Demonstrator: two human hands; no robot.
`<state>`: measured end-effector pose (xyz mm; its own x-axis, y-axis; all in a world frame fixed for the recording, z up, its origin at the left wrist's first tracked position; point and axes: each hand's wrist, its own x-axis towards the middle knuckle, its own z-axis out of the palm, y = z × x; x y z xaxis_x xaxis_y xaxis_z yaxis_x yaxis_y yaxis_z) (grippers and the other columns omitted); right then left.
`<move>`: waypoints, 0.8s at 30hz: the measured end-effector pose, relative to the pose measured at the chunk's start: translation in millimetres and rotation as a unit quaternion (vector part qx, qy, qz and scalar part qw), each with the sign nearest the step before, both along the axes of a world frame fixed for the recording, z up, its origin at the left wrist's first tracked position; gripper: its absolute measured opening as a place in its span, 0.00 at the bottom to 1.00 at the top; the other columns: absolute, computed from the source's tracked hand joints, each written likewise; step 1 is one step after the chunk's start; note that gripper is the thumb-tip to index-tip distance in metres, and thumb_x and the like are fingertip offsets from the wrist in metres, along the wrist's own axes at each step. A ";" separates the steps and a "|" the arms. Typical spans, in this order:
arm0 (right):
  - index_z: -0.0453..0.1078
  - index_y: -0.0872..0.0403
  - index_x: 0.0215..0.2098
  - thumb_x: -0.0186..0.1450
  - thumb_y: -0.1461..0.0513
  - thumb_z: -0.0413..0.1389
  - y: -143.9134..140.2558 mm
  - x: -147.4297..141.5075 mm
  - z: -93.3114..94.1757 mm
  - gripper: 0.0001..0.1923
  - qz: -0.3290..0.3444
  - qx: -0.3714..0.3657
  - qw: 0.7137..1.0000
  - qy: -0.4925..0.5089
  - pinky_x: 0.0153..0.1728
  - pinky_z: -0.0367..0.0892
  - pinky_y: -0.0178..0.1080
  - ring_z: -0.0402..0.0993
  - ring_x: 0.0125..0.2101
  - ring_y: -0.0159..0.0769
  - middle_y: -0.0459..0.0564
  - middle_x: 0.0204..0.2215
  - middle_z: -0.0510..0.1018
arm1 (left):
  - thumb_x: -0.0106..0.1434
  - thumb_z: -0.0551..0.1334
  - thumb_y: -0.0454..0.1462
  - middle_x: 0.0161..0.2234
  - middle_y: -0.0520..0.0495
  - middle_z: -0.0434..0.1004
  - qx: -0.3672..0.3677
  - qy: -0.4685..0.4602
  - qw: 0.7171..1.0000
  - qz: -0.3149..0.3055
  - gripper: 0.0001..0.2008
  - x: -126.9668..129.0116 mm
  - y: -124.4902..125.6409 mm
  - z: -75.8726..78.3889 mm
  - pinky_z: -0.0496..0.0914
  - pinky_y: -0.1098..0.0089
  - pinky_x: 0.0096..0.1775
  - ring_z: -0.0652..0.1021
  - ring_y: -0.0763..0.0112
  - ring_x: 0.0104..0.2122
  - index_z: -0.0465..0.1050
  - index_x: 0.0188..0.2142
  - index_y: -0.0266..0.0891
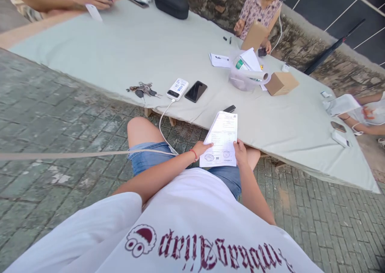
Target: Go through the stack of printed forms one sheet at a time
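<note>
- The white T-shirt is showing dark red gothic lettering across the chest, upside down from this view and too ornate to read for certain, with a round cartoon emblem in a red cap beside it.
- The printed sheet, pinched between the left hand and right hand, is carrying lines of small print and two round stamps near its lower edge; none of it is coming through legibly.
- The white power bank on the desk is showing a blue-and-white label, too small to read.
- The white pack with a green label is staying unreadable.
</note>
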<state>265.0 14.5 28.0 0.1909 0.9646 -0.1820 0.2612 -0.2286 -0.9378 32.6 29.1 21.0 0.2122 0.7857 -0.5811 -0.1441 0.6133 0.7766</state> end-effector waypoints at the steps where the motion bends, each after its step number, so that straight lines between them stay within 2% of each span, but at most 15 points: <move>1: 0.67 0.51 0.54 0.65 0.44 0.51 -6.3 4.3 -5.9 0.27 -0.011 -0.008 0.999 -0.048 0.49 0.71 0.50 0.75 0.50 0.47 0.56 0.52 0.78 | 0.50 0.74 0.41 0.42 0.34 0.83 -0.037 -0.034 0.999 0.013 0.18 1.5 -8.5 -5.4 0.77 0.56 0.45 0.83 0.52 0.42 0.80 0.38 0.31; 3: 0.70 0.52 0.49 0.65 0.45 0.47 -15.2 12.1 -15.5 0.25 -0.014 -0.026 0.990 -0.136 0.50 0.69 0.50 0.74 0.48 0.48 0.58 0.49 0.78 | 0.49 0.75 0.38 0.44 0.34 0.82 -0.083 -0.085 0.992 0.030 0.19 2.5 -18.3 -11.3 0.77 0.54 0.47 0.83 0.52 0.43 0.79 0.40 0.31; 5: 0.71 0.52 0.44 0.65 0.46 0.45 -19.7 16.5 -21.8 0.24 0.006 -0.042 0.983 -0.181 0.48 0.68 0.50 0.74 0.45 0.49 0.58 0.45 0.79 | 0.49 0.75 0.36 0.46 0.34 0.82 -0.098 -0.107 0.989 0.033 0.20 1.9 -20.1 -12.9 0.76 0.53 0.49 0.82 0.51 0.44 0.79 0.42 0.31; 7: 0.71 0.52 0.40 0.64 0.47 0.44 -21.0 16.9 -25.2 0.23 0.018 -0.050 0.980 -0.190 0.46 0.68 0.49 0.74 0.42 0.48 0.58 0.43 0.80 | 0.51 0.74 0.37 0.47 0.33 0.81 -0.105 -0.120 0.986 0.036 0.19 0.8 -17.8 -12.9 0.76 0.52 0.50 0.82 0.50 0.45 0.78 0.42 0.31; 10: 0.72 0.52 0.38 0.63 0.47 0.44 -20.2 12.8 -26.3 0.22 0.001 -0.046 0.983 -0.175 0.44 0.68 0.48 0.74 0.41 0.48 0.57 0.41 0.80 | 0.58 0.69 0.43 0.47 0.32 0.81 -0.127 -0.155 0.979 0.047 0.19 -0.7 -13.8 -13.2 0.75 0.52 0.51 0.82 0.51 0.45 0.77 0.44 0.31; 13: 0.72 0.53 0.37 0.62 0.48 0.46 -20.4 8.3 -23.4 0.20 -0.015 -0.033 0.990 -0.138 0.44 0.67 0.46 0.74 0.41 0.47 0.56 0.39 0.81 | 0.63 0.65 0.47 0.48 0.31 0.80 -0.111 -0.155 0.979 0.075 0.20 -2.8 -12.4 -13.9 0.74 0.54 0.51 0.82 0.53 0.46 0.76 0.44 0.31; 15: 0.71 0.52 0.35 0.62 0.47 0.47 -22.3 6.5 -19.3 0.20 -0.020 -0.029 0.992 -0.122 0.44 0.68 0.46 0.73 0.40 0.46 0.55 0.38 0.81 | 0.64 0.63 0.47 0.48 0.33 0.80 -0.069 -0.111 0.987 0.097 0.18 -4.9 -12.0 -13.6 0.74 0.57 0.51 0.81 0.55 0.46 0.76 0.43 0.32; 18: 0.70 0.51 0.34 0.63 0.46 0.46 -27.5 4.5 -10.2 0.20 -0.022 -0.023 0.991 -0.131 0.43 0.68 0.46 0.73 0.40 0.47 0.54 0.36 0.80 | 0.66 0.61 0.45 0.48 0.38 0.80 0.030 -0.001 0.992 0.119 0.14 -8.0 -9.9 -12.8 0.72 0.62 0.51 0.79 0.60 0.46 0.74 0.42 0.36; 21: 0.66 0.48 0.33 0.65 0.45 0.45 -33.8 1.2 0.4 0.19 -0.015 -0.003 0.985 -0.174 0.42 0.67 0.47 0.72 0.37 0.47 0.52 0.33 0.78 | 0.68 0.57 0.42 0.42 0.43 0.80 0.118 0.137 0.976 0.120 0.09 -9.2 -4.6 -12.5 0.70 0.64 0.51 0.78 0.63 0.45 0.70 0.37 0.39; 24: 0.63 0.46 0.32 0.67 0.44 0.44 -39.2 -3.2 9.8 0.18 0.000 0.020 0.978 -0.206 0.41 0.67 0.49 0.71 0.34 0.48 0.51 0.30 0.75 | 0.69 0.55 0.40 0.36 0.46 0.78 0.150 0.211 0.958 0.122 0.08 -8.0 1.4 -12.1 0.69 0.66 0.48 0.77 0.64 0.41 0.66 0.34 0.41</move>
